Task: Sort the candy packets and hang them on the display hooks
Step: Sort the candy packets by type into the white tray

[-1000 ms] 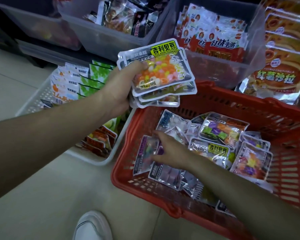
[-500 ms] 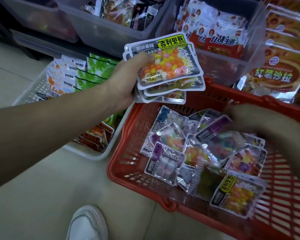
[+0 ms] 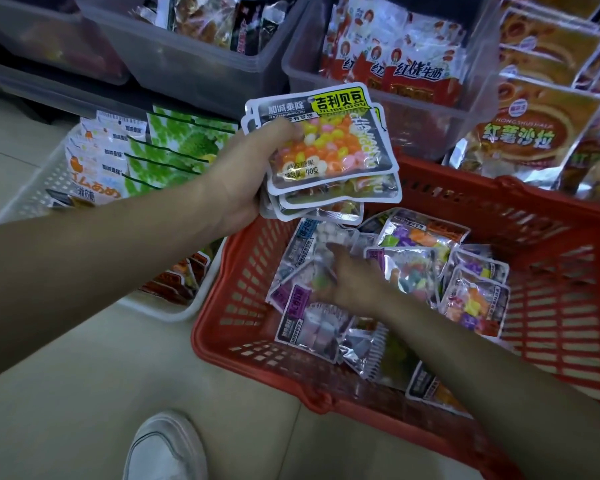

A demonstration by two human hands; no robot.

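1. Red plastic basket (image 3: pixel 246 278) on the floor: found loose candy packets (image 3: pixel 312 327) heaped inside, overlapping and lying at all angles.
2. Found left grip (image 3: pixel 236 174) clenched on a fanned stack of jelly-bean packets (image 3: pixel 329 143), thumb across the top packet's face, other fingers hidden beneath. Held up near the basket's far-left corner, apart from the heap.
3. Found right grip (image 3: pixel 350 285) down in the basket, fingers laid on the heap near a packet of white sweets. Blurred, so could not tell whether pinching a packet or merely touching.
4. Saw no display hooks anywhere in view. Judged sorting in hand and hanging not yet begun.
5. Judged each packet light, flat and limp: glossy clear film in front, foil at the borders, loose sweets free to shift inside. Expected stiffness only along the sealed edges.
6. Judged surfaces slippery, film against film. Noted the held stack splayed, hence liable to slide apart under a slack hold.
7. Advised taking hold at the flat sealed border or printed header, pinched between thumb and forefinger, not at the bulging middle. Advised squaring the stack at the header before hanging. Could not make out any hang holes.
8. Judged breakage unlikely, though hard squeezing might crush the sweets.
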